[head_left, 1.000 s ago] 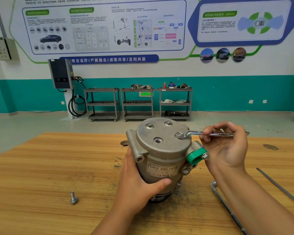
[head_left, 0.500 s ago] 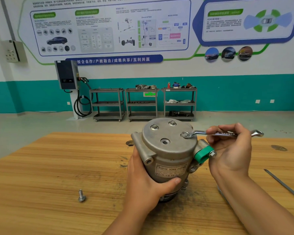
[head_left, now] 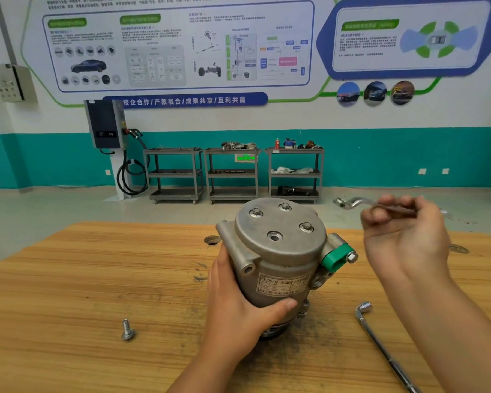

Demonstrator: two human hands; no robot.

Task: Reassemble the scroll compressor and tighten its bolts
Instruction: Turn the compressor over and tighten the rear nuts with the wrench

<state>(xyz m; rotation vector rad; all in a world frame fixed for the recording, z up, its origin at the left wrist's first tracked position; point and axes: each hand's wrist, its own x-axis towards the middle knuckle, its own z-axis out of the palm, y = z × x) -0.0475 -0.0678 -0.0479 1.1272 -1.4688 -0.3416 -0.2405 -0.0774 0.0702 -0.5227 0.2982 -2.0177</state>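
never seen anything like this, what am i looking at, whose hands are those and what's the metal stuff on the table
No robot here: a person wears a camera on the head, so the one view looks down at their own hands. The left hand grips a grey scroll compressor standing on the wooden table. The right hand holds a wrench in the air, blurred, clear of the cover bolts. On the table are a loose bolt and a long L-shaped socket wrench.

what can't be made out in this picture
Head view:
- Wrench in the right hand: motion-blurred, its ends unclear.
- Compressor underside: hidden by its body and the left hand.
- Socket bar: handle cut off by the bottom edge.
- Label lower lines: too small.
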